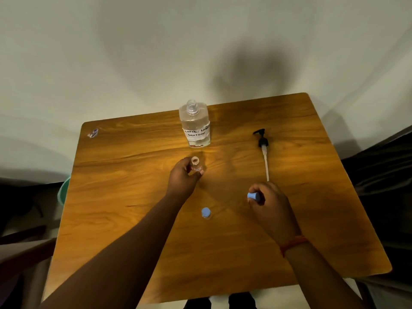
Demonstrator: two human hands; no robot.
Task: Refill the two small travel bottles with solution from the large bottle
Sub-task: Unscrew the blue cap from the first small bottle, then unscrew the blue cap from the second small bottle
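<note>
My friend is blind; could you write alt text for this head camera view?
A person's left hand holds an uncapped small bottle while the right hand grips its blue cap, before an open large bottle on a wooden table.

small scrap (93,132) — too blurred to identify | green tub (63,192) — mostly hidden by table (245,253)

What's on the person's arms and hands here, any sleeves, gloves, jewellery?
Both forearms are bare: no sleeves and no gloves in view. The right hand has a thin orange-red thread band round the wrist. The left hand and its wrist carry nothing. No rings or watch can be seen.
</note>
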